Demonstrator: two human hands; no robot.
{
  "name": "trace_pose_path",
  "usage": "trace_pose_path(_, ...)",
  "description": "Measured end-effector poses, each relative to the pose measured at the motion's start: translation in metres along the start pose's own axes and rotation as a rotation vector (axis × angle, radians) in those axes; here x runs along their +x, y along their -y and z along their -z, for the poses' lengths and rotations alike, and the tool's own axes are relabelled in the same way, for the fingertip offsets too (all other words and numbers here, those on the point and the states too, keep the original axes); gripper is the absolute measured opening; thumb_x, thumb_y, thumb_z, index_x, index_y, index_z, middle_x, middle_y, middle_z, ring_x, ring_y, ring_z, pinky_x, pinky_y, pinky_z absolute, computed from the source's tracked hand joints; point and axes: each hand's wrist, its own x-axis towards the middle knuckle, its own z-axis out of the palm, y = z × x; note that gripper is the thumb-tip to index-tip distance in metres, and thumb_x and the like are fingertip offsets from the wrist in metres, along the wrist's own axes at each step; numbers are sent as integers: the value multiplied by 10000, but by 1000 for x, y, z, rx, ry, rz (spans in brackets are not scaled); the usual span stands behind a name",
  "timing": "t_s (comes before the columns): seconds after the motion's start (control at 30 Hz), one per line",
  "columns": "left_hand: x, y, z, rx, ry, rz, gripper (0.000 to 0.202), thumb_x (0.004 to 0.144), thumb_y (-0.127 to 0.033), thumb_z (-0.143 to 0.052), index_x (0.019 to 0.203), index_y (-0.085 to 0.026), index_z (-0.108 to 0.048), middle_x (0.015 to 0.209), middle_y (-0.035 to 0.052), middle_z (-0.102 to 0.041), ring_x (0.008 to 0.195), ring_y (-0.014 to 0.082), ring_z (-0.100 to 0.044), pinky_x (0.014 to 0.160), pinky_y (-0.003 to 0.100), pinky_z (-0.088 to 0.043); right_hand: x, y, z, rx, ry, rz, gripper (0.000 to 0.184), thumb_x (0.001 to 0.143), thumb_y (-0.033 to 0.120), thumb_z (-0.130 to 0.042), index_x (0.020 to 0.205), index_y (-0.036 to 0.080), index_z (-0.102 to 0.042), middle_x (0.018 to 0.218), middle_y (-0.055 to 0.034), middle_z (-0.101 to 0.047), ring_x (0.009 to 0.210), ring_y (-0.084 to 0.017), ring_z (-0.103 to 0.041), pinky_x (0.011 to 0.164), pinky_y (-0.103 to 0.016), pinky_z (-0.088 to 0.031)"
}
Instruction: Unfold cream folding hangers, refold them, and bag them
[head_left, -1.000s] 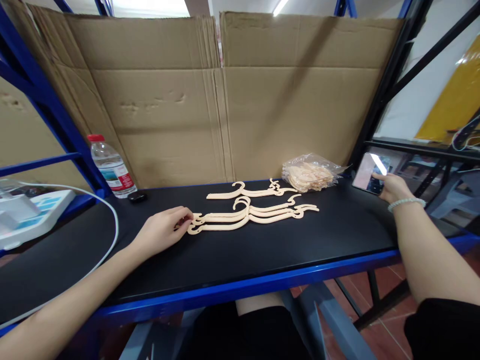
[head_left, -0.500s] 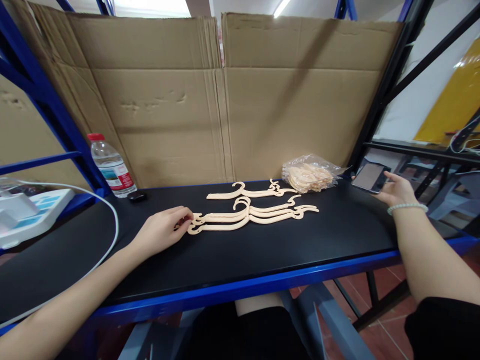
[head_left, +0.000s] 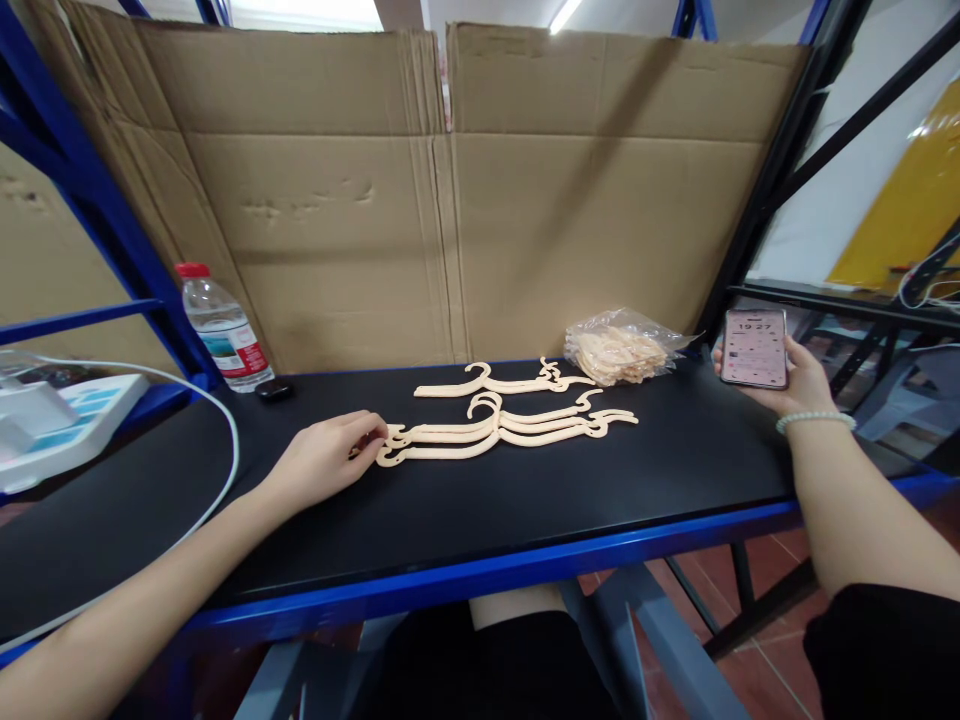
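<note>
My left hand (head_left: 334,455) rests on the table with its fingers curled round the left ends of a stack of cream plastic clothes hangers (head_left: 450,435). Their hooks overlap in the middle, pointing away from me. Just behind them lies another cream hanger piece (head_left: 450,389), with small curly pieces (head_left: 551,375) near its right end. At the far right, my right hand (head_left: 806,385) holds a smartphone (head_left: 754,348) raised above the table's edge. Its lit screen faces me and reads 19:27. A beaded bracelet circles that wrist.
A clear plastic bag (head_left: 626,348) of cream pieces lies at the back right. On the left stand a water bottle (head_left: 229,335) with a red cap, a small black object (head_left: 274,390) and a white power strip (head_left: 71,430) with a cable. Cardboard panels (head_left: 337,220) wall the back.
The phone in my right hand has tilted up toward me, and its screen has gone from dark to lit. My left hand and the hangers stay where they were.
</note>
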Motion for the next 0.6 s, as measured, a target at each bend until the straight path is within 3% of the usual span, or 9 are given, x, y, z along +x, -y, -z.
trace_pose_path(0.07,0,0,0,1,7,2,238,857,-353,-384,883,-224,-582,898,10,-656,717,172,-592,602,264,-380,2,1,1,-10,54,33,450,869,468,-389,1051,186,-688,1180,-175,-622,893,-262,-661,679,-390,-551)
trace_pose_path(0.23,-1,0,0,5,15,12,243,860,-366,-383,885,-227,-581,896,10,-652,715,171,-587,605,264,-379,2,4,-3,-55,83,41,617,919,569,-188,1048,231,-689,1187,-146,-634,870,-285,-666,610,-427,-552)
trace_pose_path(0.43,-1,-1,1,3,18,22,255,860,-382,-389,888,-228,-590,884,4,-650,704,165,-586,607,265,-384,-1,9,-7,-100,81,2,457,897,422,-297,1066,242,-681,1088,-128,-673,805,-289,-663,663,-474,-537)
trace_pose_path(0.6,-1,-2,1,6,17,17,259,858,-381,-390,882,-224,-595,896,11,-655,700,165,-585,600,263,-389,-3,7,-5,-180,62,11,412,842,455,-416,1063,216,-668,1104,-161,-656,861,-305,-647,770,-498,-494)
